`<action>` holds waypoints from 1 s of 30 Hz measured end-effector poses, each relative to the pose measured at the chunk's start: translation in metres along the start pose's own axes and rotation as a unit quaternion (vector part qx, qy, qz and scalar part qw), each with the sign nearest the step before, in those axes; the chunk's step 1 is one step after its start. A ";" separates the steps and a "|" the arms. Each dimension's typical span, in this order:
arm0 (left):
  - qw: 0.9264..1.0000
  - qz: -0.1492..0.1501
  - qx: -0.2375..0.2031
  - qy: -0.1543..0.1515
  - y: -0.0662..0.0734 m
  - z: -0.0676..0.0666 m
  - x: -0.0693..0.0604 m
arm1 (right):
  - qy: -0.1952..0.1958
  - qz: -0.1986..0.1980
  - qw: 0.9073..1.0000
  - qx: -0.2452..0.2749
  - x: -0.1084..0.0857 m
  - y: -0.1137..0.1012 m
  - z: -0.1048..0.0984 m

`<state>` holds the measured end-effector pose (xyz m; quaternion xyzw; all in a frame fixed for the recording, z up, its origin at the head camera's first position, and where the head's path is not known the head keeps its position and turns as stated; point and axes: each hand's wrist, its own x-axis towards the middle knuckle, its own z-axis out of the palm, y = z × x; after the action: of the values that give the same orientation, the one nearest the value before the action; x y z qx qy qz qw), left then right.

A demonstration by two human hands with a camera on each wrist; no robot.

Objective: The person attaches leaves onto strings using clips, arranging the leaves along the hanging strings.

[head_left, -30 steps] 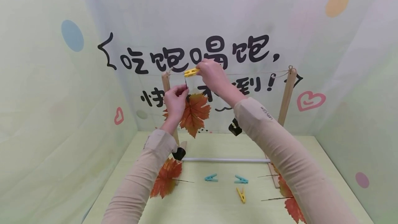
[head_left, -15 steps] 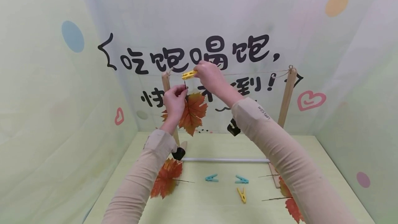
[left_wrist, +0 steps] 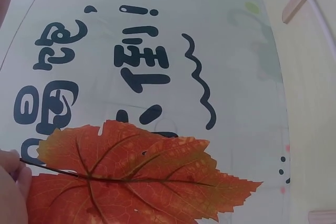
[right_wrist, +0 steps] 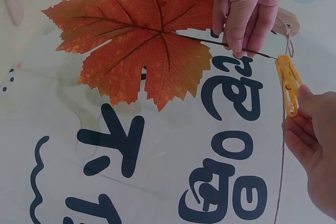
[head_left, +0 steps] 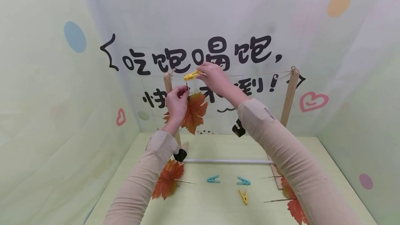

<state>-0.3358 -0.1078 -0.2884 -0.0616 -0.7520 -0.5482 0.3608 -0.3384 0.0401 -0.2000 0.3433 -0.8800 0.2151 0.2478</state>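
Note:
My left hand (head_left: 176, 102) pinches the dark stem of an orange-red artificial maple leaf (head_left: 196, 113), which hangs below the fingers with its tip downward. A yellow clothespin (head_left: 191, 75) is pinched by its handles in my right hand (head_left: 215, 78). In the right wrist view, the clothespin (right_wrist: 287, 85) lies at the thin string (right_wrist: 282, 177), and the stem's end meets its nose. Whether the clothespin bites both stem and string I cannot tell. In the left wrist view the leaf (left_wrist: 142, 182) fills the bottom, with only part of the left hand (left_wrist: 11, 182) showing.
Two wooden posts (head_left: 289, 96) hold the string, joined low down by a white rod (head_left: 228, 161). On the table lie blue clothespins (head_left: 213, 179), another yellow clothespin (head_left: 243, 196), a leaf (head_left: 168, 180) at left and more leaves (head_left: 297, 211) partly under the right sleeve.
Both hands stay near the left end of the string, with small shifts only. The leaf's lower tip has risen slightly, and the clothespin has dipped a little toward the stem.

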 end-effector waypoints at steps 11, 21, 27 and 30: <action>1.000 0.008 0.003 0.001 -0.003 0.001 -0.002 | 0.038 -0.015 0.999 -0.001 -0.011 0.006 -0.005; 1.000 0.028 -0.014 -0.003 -0.006 -0.005 -0.003 | 0.066 -0.055 0.996 0.018 -0.033 0.009 -0.011; 0.999 0.042 -0.013 -0.003 -0.006 -0.013 -0.006 | 0.064 -0.069 0.995 0.010 -0.048 0.016 -0.013; 0.999 0.041 -0.019 -0.016 -0.006 -0.017 -0.008 | 0.064 -0.079 0.995 0.009 -0.058 0.020 -0.013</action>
<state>-0.3246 -0.1229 -0.2957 -0.1079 -0.7441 -0.5459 0.3698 -0.3120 0.0894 -0.2278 0.3998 -0.8305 0.2243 0.3164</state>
